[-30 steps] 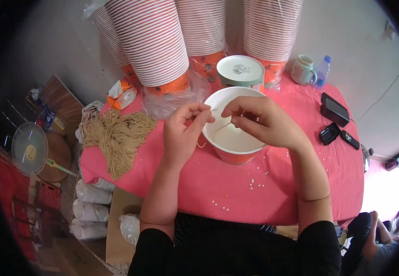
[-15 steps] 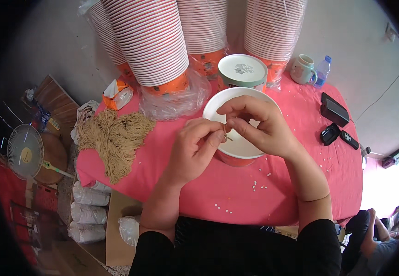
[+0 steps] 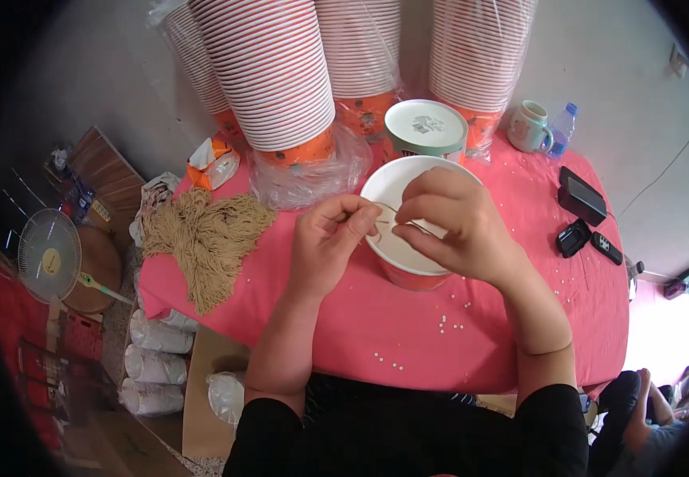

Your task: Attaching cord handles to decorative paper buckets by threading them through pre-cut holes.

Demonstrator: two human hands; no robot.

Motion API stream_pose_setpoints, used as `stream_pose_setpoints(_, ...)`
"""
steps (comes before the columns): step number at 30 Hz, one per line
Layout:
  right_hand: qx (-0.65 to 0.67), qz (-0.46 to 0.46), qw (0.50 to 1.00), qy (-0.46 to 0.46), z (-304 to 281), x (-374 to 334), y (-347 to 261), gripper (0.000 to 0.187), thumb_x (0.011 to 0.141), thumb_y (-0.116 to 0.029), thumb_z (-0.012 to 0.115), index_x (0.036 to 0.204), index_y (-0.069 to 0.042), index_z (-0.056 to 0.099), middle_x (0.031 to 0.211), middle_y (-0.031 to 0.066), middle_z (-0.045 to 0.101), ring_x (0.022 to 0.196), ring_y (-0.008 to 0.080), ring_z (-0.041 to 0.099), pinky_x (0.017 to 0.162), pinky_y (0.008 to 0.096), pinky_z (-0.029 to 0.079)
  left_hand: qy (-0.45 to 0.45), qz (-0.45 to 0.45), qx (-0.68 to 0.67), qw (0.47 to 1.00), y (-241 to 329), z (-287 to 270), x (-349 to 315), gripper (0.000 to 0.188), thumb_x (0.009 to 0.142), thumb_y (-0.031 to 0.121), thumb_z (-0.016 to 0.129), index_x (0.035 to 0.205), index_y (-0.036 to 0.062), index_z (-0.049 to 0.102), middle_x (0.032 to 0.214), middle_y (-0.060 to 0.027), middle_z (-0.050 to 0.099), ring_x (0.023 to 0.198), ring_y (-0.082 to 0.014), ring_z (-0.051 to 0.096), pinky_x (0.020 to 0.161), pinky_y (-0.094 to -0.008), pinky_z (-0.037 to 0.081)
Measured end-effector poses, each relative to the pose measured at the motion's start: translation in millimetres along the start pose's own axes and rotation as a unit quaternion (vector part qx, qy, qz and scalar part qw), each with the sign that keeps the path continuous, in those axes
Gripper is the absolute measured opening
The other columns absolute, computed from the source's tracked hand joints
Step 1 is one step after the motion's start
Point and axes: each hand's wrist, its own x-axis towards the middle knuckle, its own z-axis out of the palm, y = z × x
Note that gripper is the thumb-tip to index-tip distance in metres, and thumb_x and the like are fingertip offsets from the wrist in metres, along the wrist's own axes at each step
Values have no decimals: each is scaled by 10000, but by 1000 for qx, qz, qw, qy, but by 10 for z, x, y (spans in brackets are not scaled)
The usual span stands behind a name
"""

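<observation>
A thin tan string [image 3: 381,230] is pinched between the thumb and forefinger of my left hand [image 3: 330,242]. To its right, my right hand [image 3: 463,226] bends over with thumb and forefinger pinched on the string's other stretch, a small loop showing between the two hands. Directly beneath them stands an open paper bucket [image 3: 378,184], white inside and reddish outside; my right hand hides part of its opening. On the left of the table lies a loose bundle of tan strings [image 3: 205,246] of the same colour.
Tall stacks of orange-and-white buckets [image 3: 261,75] in plastic rise behind. A lidded bucket [image 3: 426,121] stands beyond the open one. Small white beads [image 3: 444,319] dot the pink cloth [image 3: 344,342]. A mug [image 3: 527,127], bottle [image 3: 564,123] and black case [image 3: 581,196] sit right.
My right hand has drawn slightly away from my left, and its fingers have turned downward. The string now spans a small gap between them. The whole view has shifted a little.
</observation>
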Motion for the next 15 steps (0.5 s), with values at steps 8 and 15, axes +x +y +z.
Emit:
stream_pose_setpoints(8,-82,-28,996,23,138,-14,-4,251,657,-81,792,874,-52,669,843,68,611,749,264,611,647,384,486,1,-20,-16,1000,-21,5,0,169,966,141,597,990,-16,654,791,-17,647,740,-54,594,660,-193,466)
stream_pose_setpoints(15,-106,-34,994,-17,75,-1,-12,183,695,-94,720,836,-66,607,815,70,577,731,269,596,630,400,463,-19,-19,-17,999,-11,12,4,170,956,138,612,997,-25,638,817,-21,645,763,-58,587,682,-202,466)
